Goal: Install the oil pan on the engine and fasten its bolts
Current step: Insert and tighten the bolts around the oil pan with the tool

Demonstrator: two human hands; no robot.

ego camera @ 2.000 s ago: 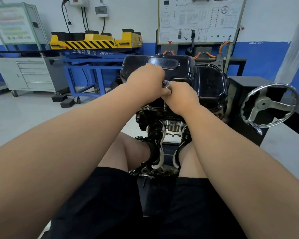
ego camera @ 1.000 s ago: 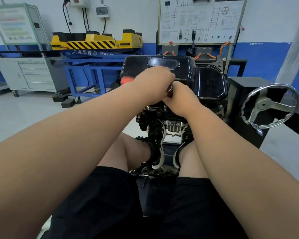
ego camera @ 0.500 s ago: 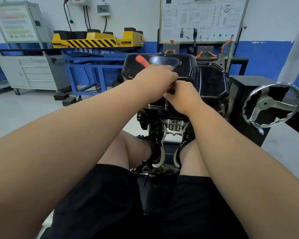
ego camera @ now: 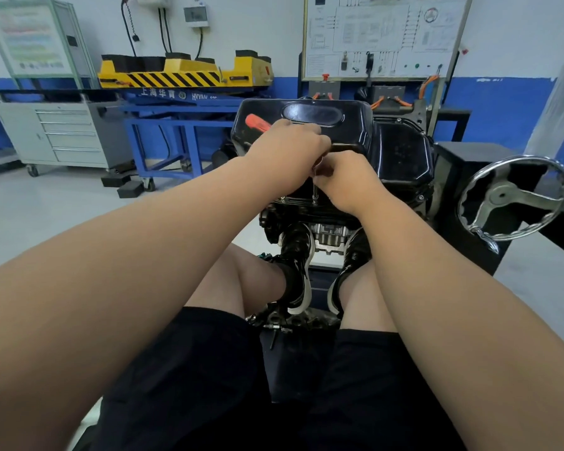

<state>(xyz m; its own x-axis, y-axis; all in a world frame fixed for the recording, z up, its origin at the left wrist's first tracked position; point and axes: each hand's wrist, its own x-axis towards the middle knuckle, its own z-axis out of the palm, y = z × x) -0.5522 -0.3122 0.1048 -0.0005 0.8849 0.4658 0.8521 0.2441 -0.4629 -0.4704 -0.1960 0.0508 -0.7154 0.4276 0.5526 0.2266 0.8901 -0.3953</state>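
Head view: black oil pan (ego camera: 398, 151) sits on top of the upturned engine (ego camera: 328, 231), right in front of the seated person's knees. Left grip (ego camera: 288, 144) is curled round a red-handled wrench (ego camera: 257, 123) over the pan. Right grip (ego camera: 347, 182) pinches the wrench's thin metal shaft (ego camera: 315, 190), which stands upright with its lower end on the pan's near flange. Chrome handwheel (ego camera: 515, 198) is off right, blue worktop (ego camera: 189, 109) behind.
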